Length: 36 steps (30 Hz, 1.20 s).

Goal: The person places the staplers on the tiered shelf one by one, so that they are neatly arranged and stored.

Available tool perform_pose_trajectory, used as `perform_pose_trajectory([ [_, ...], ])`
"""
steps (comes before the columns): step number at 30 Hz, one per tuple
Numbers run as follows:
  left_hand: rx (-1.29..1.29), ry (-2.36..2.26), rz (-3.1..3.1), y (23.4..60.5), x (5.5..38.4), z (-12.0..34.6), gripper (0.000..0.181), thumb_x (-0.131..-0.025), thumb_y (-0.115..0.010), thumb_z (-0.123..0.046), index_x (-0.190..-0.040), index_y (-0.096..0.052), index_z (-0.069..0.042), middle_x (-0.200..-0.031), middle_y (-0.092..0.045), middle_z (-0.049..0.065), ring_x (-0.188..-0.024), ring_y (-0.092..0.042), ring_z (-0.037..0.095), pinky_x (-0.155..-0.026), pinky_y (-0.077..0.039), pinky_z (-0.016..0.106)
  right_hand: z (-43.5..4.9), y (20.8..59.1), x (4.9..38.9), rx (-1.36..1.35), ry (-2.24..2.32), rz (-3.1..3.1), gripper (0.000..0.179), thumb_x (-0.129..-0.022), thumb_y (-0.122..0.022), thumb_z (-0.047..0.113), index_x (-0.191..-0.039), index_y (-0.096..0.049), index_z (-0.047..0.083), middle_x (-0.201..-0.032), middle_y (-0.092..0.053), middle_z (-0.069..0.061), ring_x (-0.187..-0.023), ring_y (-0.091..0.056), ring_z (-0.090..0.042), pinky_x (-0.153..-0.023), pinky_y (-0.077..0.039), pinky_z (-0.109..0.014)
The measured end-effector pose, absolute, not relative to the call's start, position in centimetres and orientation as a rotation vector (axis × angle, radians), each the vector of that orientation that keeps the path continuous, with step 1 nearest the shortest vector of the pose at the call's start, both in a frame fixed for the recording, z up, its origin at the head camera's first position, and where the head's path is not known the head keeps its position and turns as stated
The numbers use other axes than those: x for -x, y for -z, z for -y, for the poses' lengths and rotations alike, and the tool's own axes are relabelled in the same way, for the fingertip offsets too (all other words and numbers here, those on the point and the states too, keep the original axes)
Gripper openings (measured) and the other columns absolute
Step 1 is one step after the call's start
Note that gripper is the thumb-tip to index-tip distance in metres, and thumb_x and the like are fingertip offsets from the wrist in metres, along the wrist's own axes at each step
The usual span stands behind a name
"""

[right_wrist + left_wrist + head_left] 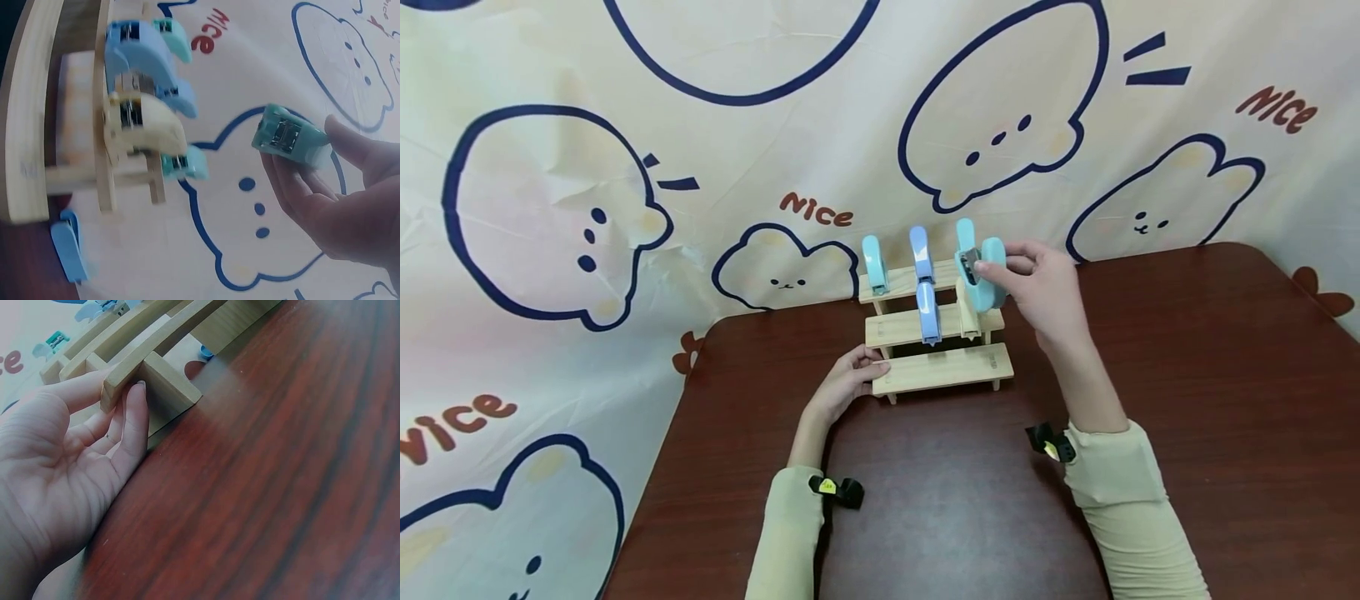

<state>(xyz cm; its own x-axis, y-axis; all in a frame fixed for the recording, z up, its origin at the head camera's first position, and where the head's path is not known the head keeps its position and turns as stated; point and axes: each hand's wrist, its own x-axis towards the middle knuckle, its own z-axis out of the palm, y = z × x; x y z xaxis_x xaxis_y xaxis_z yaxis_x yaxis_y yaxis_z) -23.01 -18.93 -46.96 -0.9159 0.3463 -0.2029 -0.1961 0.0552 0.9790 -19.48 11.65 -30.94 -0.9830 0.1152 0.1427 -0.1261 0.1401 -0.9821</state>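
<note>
My right hand [1047,287] holds a teal mini stapler [284,134] between thumb and fingers, above the right end of a three-step wooden stand [940,371]. In the head view it overlaps a cream stapler [147,122] on the middle step. Left of the cream one, a blue stapler [928,315] sits on the same step. Along the top step are a teal stapler [875,267], another blue stapler [921,250] and, at the right, a second teal stapler [964,233]. With my left hand [844,385] I pinch the left end of the front step.
The stand is near the far edge of a dark brown table [1210,400], before a cartoon-printed cloth [775,150]. Lower left in the right wrist view, one more blue stapler [70,247] lies beyond the stand. Each sleeve carries a black wrist camera [1051,443].
</note>
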Motion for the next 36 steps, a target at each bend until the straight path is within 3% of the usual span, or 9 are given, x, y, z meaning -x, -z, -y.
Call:
perform_pose_trajectory([
  [6,-0.162,-1.911,-1.964,47.0,22.9,18.9,0.015,-0.1,-0.065,-0.01,-0.11,-0.055,-0.004,-0.097,-0.063,0.005,-0.086,-0.067,0.016,-0.073,-0.057,0.03,-9.7,31.5,19.7,-0.002,-2.037,2.108,0.043,-0.093,-0.08,0.02,-0.125,-0.066,-0.005,-0.116,-0.073,-0.019,-0.097,-0.071,-0.016,-0.089,-0.057,-0.031],
  [15,-0.133,-1.924,-1.955,46.8,22.8,19.1,0.014,-0.1,-0.065,-0.009,-0.108,-0.055,-0.005,-0.095,-0.062,0.004,-0.085,-0.067,0.016,-0.073,-0.057,0.03,-7.0,32.2,19.9,-0.026,-2.118,1.99,0.038,-0.09,-0.082,0.013,-0.119,-0.067,-0.006,-0.106,-0.07,-0.013,-0.096,-0.066,-0.019,-0.08,-0.056,-0.024],
  [36,-0.131,-1.912,-1.965,46.6,22.8,18.7,0.014,-0.1,-0.065,-0.011,-0.109,-0.055,-0.006,-0.095,-0.063,0.003,-0.084,-0.065,0.015,-0.074,-0.057,0.031,-1.0,35.0,20.9,-0.072,-2.003,2.071,0.033,-0.086,-0.087,0.019,-0.106,-0.071,-0.002,-0.099,-0.073,-0.013,-0.091,-0.069,-0.024,-0.077,-0.058,-0.03],
])
